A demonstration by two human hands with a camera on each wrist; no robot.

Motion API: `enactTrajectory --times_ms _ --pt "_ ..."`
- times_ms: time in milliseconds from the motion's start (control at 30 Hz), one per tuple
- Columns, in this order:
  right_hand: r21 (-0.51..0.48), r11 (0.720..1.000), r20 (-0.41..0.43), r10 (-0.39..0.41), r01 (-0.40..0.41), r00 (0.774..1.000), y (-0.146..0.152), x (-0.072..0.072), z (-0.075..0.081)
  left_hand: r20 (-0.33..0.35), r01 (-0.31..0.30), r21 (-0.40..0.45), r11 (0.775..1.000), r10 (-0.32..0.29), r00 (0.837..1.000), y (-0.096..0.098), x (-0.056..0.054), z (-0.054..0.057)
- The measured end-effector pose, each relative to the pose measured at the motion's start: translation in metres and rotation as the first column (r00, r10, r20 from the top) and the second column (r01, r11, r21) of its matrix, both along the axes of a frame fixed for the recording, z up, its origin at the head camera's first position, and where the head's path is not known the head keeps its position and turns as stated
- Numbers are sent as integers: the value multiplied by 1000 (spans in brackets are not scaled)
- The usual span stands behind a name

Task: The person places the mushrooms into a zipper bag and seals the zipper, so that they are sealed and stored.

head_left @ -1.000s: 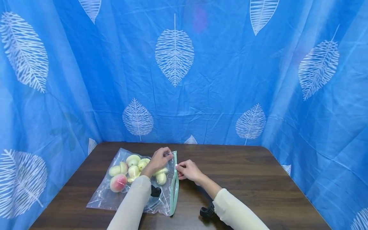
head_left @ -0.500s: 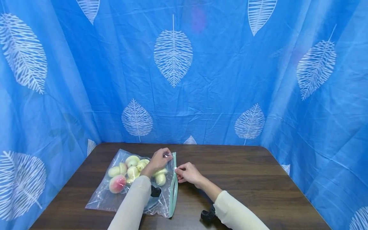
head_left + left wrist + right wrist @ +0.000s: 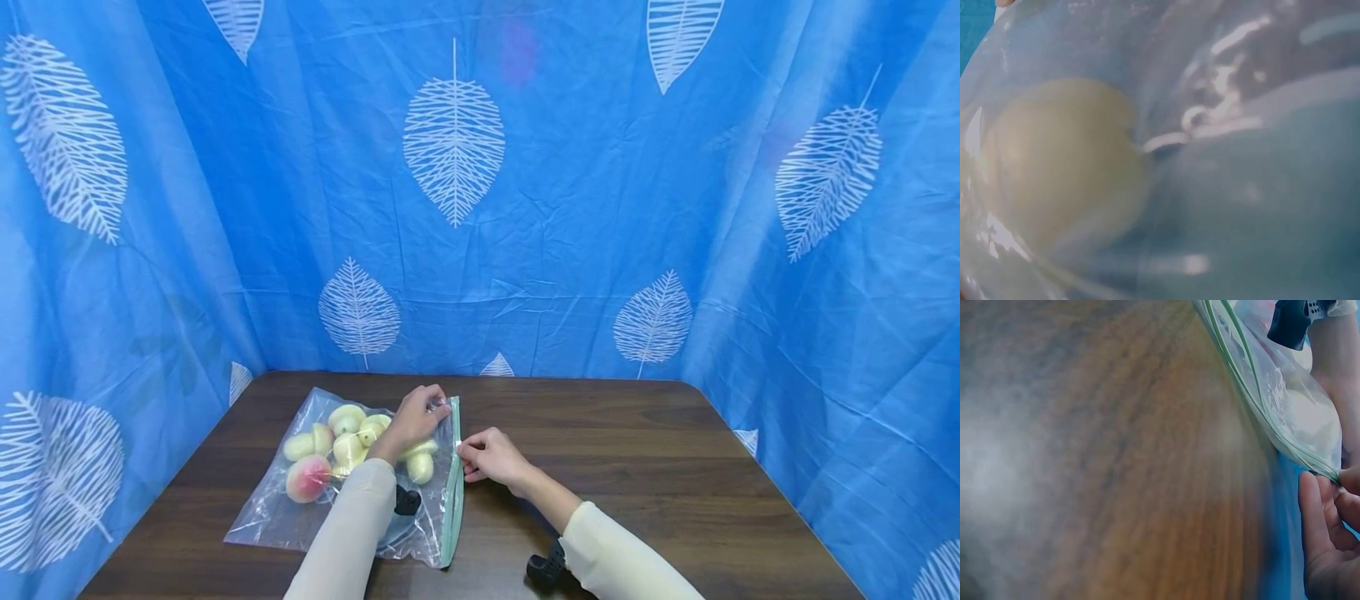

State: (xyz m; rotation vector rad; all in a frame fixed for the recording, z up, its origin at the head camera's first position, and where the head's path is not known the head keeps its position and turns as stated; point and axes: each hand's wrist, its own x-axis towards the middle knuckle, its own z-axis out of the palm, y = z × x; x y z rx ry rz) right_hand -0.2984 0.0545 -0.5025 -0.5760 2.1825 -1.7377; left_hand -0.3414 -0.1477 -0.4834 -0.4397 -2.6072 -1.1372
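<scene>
A clear zip bag (image 3: 258, 521) with a green sealing strip (image 3: 452, 517) lies on the table, its mouth facing right. Inside are a pink-and-cream peach (image 3: 308, 478) and several pale yellow-green fruit-like pieces (image 3: 347, 418). My left hand (image 3: 411, 423) reaches over the bag and pinches it beside the strip's far end. With thumb and forefinger, my right hand (image 3: 492, 457) pinches a small white tab on the strip, a little nearer to me than the left fingers. Through the film, the left wrist view shows one blurred pale yellow round piece (image 3: 1066, 162).
A bluish round dish-like shape (image 3: 397, 527) shows through the bag under the left forearm. Black wrist devices (image 3: 546, 567) sit at both wrists. The dark wooden table (image 3: 637, 467) extends right, and blue leaf-print curtains (image 3: 525, 208) surround it on the far side and both flanks.
My right hand has slid a little way along the green strip toward me, and the strip's near part has drawn narrower. The left hand holds its place at the far end.
</scene>
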Motion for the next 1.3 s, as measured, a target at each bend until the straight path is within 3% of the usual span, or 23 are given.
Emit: enactTrajectory --times_ms 1300 --pt "62 995 39 74 -76 997 8 25 -8 12 -25 -25 999 26 1000 1 3 3"
